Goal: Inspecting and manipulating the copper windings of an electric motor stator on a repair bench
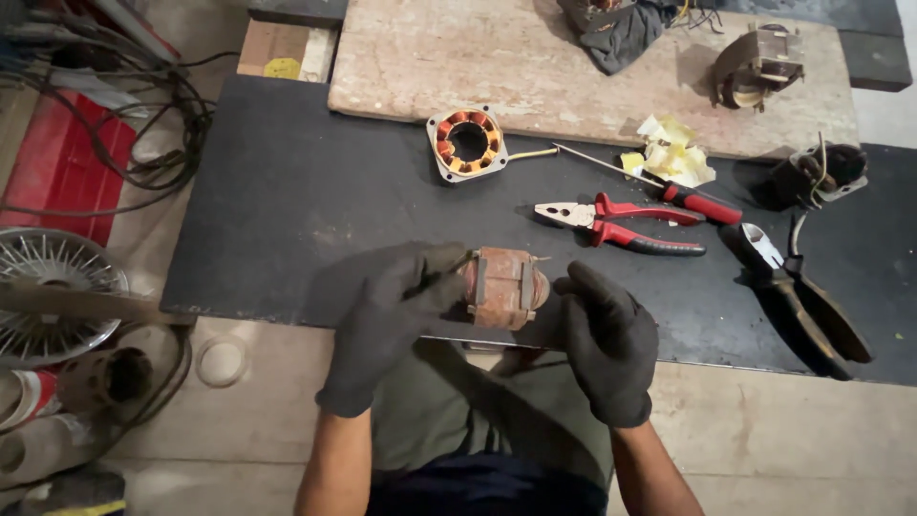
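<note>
Both my hands wear black gloves and hold a rusty copper-wound motor coil (503,287) above the near edge of a dark work board (287,191). My left hand (392,311) grips the coil's left end with fingers curled on it. Closed around the coil's right end is my right hand (604,336). Beyond the coil lie red-handled pliers (616,225) and a red-handled screwdriver (659,186).
A small copper-wound stator (466,143) lies at the board's far side. Black-handled cutters (793,287) rest at the right, with yellow paper scraps (673,158) and motor parts (759,62) behind. A fan grille (48,287), cables (143,115) and a red case (57,162) fill the left.
</note>
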